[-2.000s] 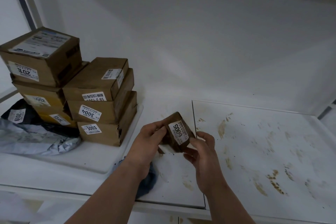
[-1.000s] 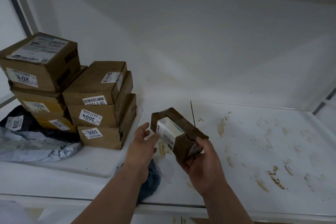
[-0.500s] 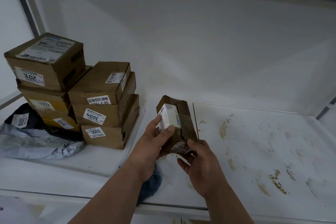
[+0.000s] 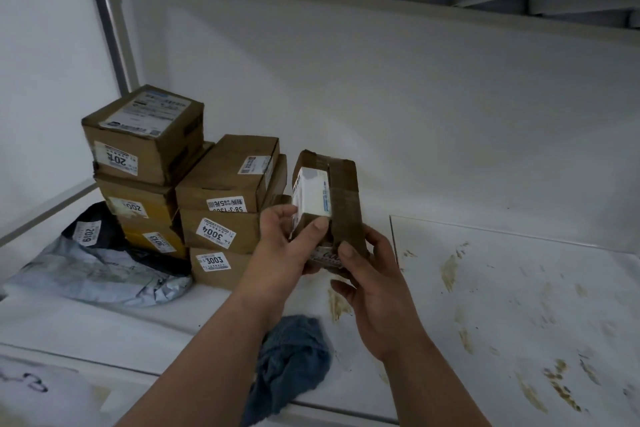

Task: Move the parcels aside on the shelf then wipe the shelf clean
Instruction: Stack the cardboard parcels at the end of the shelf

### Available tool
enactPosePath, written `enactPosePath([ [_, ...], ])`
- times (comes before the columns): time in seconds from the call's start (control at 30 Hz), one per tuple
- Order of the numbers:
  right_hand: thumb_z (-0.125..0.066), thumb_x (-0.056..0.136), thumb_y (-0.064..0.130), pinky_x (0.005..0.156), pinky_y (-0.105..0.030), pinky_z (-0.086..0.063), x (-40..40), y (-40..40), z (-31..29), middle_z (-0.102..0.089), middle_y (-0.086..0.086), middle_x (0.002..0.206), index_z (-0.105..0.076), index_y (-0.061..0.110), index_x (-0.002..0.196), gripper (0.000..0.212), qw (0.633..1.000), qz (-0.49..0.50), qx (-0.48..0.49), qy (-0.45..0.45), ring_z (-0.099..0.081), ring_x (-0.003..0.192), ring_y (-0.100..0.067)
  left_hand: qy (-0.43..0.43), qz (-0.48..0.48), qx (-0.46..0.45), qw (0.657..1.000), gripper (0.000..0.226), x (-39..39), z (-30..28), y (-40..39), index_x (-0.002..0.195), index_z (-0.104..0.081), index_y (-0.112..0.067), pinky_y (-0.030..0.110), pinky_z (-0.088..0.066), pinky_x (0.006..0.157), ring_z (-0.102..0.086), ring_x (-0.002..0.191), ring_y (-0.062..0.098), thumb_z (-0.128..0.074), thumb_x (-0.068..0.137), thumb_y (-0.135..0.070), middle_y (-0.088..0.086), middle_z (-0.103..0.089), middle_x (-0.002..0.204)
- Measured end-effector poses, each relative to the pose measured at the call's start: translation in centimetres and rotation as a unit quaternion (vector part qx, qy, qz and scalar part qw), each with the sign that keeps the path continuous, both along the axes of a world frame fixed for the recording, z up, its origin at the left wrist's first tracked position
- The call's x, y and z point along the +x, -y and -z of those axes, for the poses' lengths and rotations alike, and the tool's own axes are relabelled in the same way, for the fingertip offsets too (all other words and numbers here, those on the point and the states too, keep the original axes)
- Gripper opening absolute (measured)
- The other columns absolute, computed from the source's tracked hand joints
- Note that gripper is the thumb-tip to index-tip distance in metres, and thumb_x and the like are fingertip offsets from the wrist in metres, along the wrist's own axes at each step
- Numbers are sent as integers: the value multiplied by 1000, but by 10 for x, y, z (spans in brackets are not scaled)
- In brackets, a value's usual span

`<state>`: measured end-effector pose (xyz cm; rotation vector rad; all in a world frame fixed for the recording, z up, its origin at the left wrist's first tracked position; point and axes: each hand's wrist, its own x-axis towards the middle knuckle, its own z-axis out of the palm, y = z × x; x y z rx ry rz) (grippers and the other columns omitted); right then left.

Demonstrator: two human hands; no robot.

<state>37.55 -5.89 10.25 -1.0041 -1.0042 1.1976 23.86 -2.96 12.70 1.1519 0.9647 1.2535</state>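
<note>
Head view: left hand (image 4: 280,246) and right hand (image 4: 367,274) both grip small taped brown cardboard parcel (image 4: 332,198), upright beside stacked brown cartons (image 4: 228,204), likely clearing stained white shelf (image 4: 519,305).

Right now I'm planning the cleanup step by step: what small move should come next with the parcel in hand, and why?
Probably carry the small parcel left and set it by the stacked boxes. Both the left hand and right hand grip it above the shelf, whose brown stains are exposed, and the cloth lies untouched at the front edge.

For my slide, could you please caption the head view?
Both hands, left and right, hold a small taped parcel above the stained shelf.
</note>
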Motion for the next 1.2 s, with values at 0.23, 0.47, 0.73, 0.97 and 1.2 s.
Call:
enactPosePath([
  [0.23,-63,84,53,87,-30,-50,-55,-21,-20,-69,14,115,-51,49,127,46,992,-31,71,101,-66,106,-7,-42,-103,64,992,38,-57,-21,-11,114,-60,-34,31,-58,82,-66,99,12,-65,81,-51,-4,-62,118],
  [0.47,-55,93,46,77,-8,-47,-108,-54,-30,-46,12,127,-47,46,133,41,971,24,85,223,-55,106,4,-152,-161,92,971,33,-107,-29,-33,122,-60,-39,40,-53,93,-59,105,11,-60,89,-44,-5,-45,121],
  [0.73,-46,90,58,104,-49,-38,-147,-95,-29,-49,7,128,-33,44,144,57,907,117,98,393,-43,123,-18,-209,-225,111,945,47,-132,-34,-66,138,-48,-31,37,-51,94,-61,108,10,-55,93,-41,-7,-62,123],
  [0.97,-55,90,39,114,-43,-14,-154,-101,-29,-40,17,144,-22,40,148,67,885,108,63,449,-20,138,-9,-180,-203,94,958,45,-131,-18,-79,139,-38,-29,29,-48,93,-57,112,4,-52,97,-22,-16,-57,125],
  [1.2,-56,90,38,115,-49,-17,-156,-116,-28,-46,14,141,-35,37,142,56,874,121,53,467,-24,140,-11,-230,-202,131,943,45,-136,-11,-88,140,-47,-24,38,-36,112,-37,137,10,-51,96,-16,-10,-34,152],
])
